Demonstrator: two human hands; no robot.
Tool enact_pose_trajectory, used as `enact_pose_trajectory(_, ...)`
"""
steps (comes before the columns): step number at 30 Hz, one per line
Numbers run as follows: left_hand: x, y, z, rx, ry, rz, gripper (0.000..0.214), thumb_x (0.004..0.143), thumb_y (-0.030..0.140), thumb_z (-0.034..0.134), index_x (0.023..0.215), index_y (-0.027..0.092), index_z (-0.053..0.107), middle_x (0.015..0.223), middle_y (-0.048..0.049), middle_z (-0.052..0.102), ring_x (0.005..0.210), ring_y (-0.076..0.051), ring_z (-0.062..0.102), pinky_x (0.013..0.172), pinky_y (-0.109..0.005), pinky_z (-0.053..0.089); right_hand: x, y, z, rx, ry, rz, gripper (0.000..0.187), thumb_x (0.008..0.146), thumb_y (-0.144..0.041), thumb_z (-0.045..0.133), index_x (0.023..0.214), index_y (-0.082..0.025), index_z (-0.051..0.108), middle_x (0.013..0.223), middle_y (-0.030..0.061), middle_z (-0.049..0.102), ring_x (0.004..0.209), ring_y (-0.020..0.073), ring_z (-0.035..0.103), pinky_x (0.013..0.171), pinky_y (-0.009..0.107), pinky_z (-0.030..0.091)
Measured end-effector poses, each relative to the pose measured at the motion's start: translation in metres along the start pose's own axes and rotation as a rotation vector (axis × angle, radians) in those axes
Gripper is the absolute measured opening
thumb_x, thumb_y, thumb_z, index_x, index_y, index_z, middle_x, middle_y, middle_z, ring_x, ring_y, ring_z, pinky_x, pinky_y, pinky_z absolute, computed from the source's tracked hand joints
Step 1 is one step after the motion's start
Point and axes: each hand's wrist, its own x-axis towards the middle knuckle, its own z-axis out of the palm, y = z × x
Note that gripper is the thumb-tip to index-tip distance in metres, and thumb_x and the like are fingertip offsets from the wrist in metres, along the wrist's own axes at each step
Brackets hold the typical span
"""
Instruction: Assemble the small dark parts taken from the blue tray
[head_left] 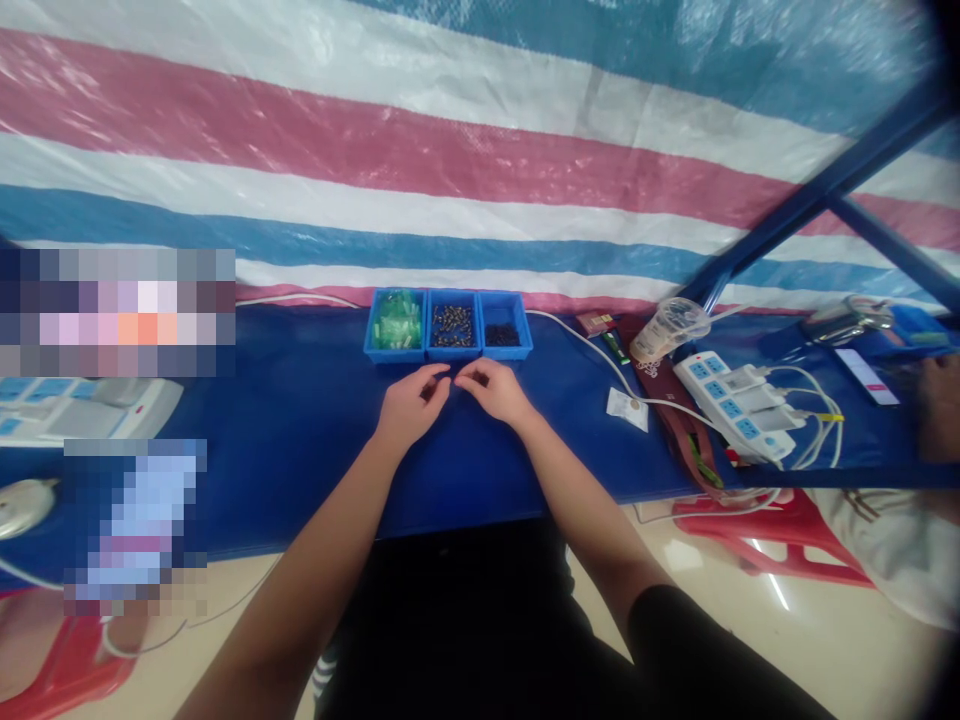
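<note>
My left hand (411, 408) is over the blue table, its thumb and index finger curled close together. Facing it, my right hand (496, 391) has its fingertips drawn into a pinch, a small gap from the left fingertips. Whatever either hand holds is too small to make out. Just beyond them stand three blue bins in a row. The left bin (395, 355) has green plastic with small pale pieces. Small metal parts (453, 325) fill the middle bin. Small black parts (501, 335) lie in the right bin (514, 353).
To the right are a plastic cup (664, 330) with a straw, a white power strip (731, 405), a small white packet (628, 409) and a phone (866, 376). Another power strip (97, 412) is left. A striped sheet (480, 150) hangs behind. A person's hand (941, 410) shows far right.
</note>
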Motion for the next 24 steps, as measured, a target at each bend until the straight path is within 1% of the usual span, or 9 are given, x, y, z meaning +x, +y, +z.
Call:
enact_pose_trajectory(4,0.0,-0.001,0.005,-0.017,-0.029,0.043,0.027,0.091,0.036,0.057,0.111,0.022,0.07,0.08,-0.0004,0.07,0.068,-0.012,0.063,0.071,-0.023,0.049,0.0,-0.003,0.005,0.174,-0.03,0.149,0.034,0.087,-0.049,0.062,0.087,-0.016,0.068,0.07,0.0013,0.067,0.061,0.0124,0.059,0.062,0.025,0.046)
enact_pose_trajectory(7,0.0,-0.002,0.008,0.003,-0.036,0.037,0.023,0.092,0.035,0.056,0.103,0.021,0.071,0.089,-0.002,0.073,0.073,-0.013,0.065,0.074,-0.025,0.049,0.001,-0.004,-0.002,0.074,0.062,0.137,0.032,0.085,-0.048,0.065,0.082,-0.016,0.068,0.074,0.0024,0.069,0.065,0.0125,0.059,0.066,0.025,0.047)
enact_pose_trajectory(9,0.001,-0.002,0.01,0.003,0.004,-0.013,0.02,0.091,0.034,0.056,0.097,0.021,0.071,0.085,-0.0017,0.072,0.071,-0.013,0.064,0.072,-0.025,0.049,-0.001,-0.005,-0.01,0.017,0.129,0.122,0.031,0.087,-0.047,0.062,0.083,-0.016,0.068,0.077,0.0033,0.069,0.067,0.0126,0.059,0.067,0.026,0.046)
enact_pose_trajectory(10,0.001,-0.002,0.011,-0.007,0.024,-0.04,0.019,0.091,0.033,0.057,0.096,0.02,0.07,0.081,-0.0011,0.071,0.068,-0.012,0.063,0.07,-0.025,0.048,-0.003,-0.006,-0.014,0.027,0.074,0.112,0.031,0.088,-0.046,0.061,0.086,-0.016,0.069,0.079,0.0033,0.069,0.068,0.0125,0.059,0.067,0.026,0.046)
enact_pose_trajectory(13,0.001,-0.002,0.011,-0.06,0.076,-0.099,0.018,0.088,0.032,0.059,0.095,0.02,0.069,0.073,0.0009,0.069,0.063,-0.011,0.061,0.066,-0.023,0.047,-0.009,-0.012,-0.021,0.041,-0.287,0.083,0.035,0.082,-0.048,0.07,0.097,-0.018,0.071,0.078,0.0011,0.067,0.066,0.012,0.057,0.064,0.025,0.043)
enact_pose_trajectory(15,0.001,-0.001,0.01,-0.093,0.111,-0.133,0.018,0.088,0.033,0.059,0.095,0.02,0.069,0.072,0.0014,0.068,0.063,-0.011,0.061,0.065,-0.023,0.047,-0.012,-0.017,-0.02,-0.07,-0.407,-0.012,0.04,0.072,-0.048,0.08,0.098,-0.018,0.072,0.079,0.0008,0.066,0.07,0.0129,0.056,0.067,0.026,0.042)
enact_pose_trajectory(17,0.001,0.0,0.008,-0.107,0.145,-0.172,0.019,0.087,0.034,0.059,0.094,0.02,0.069,0.07,0.002,0.067,0.061,-0.011,0.06,0.064,-0.023,0.046,-0.012,-0.021,-0.015,-0.172,-0.421,-0.13,0.04,0.069,-0.044,0.083,0.099,-0.019,0.073,0.081,0.0015,0.064,0.078,0.015,0.056,0.072,0.027,0.041)
enact_pose_trajectory(19,0.002,0.001,0.007,-0.11,0.169,-0.203,0.019,0.086,0.035,0.06,0.093,0.02,0.069,0.067,0.0029,0.065,0.059,-0.01,0.059,0.063,-0.023,0.046,-0.011,-0.023,-0.01,-0.222,-0.445,-0.211,0.033,0.074,-0.039,0.081,0.1,-0.02,0.074,0.084,0.0024,0.064,0.081,0.0156,0.056,0.075,0.028,0.04)
enact_pose_trajectory(24,0.004,0.001,0.004,-0.132,0.22,-0.244,0.018,0.087,0.035,0.06,0.092,0.02,0.069,0.065,0.0039,0.062,0.055,-0.009,0.055,0.061,-0.022,0.045,-0.008,-0.02,-0.003,-0.255,-0.461,-0.249,0.011,0.086,-0.03,0.071,0.091,-0.021,0.075,0.083,0.0025,0.064,0.08,0.0149,0.055,0.077,0.029,0.039)
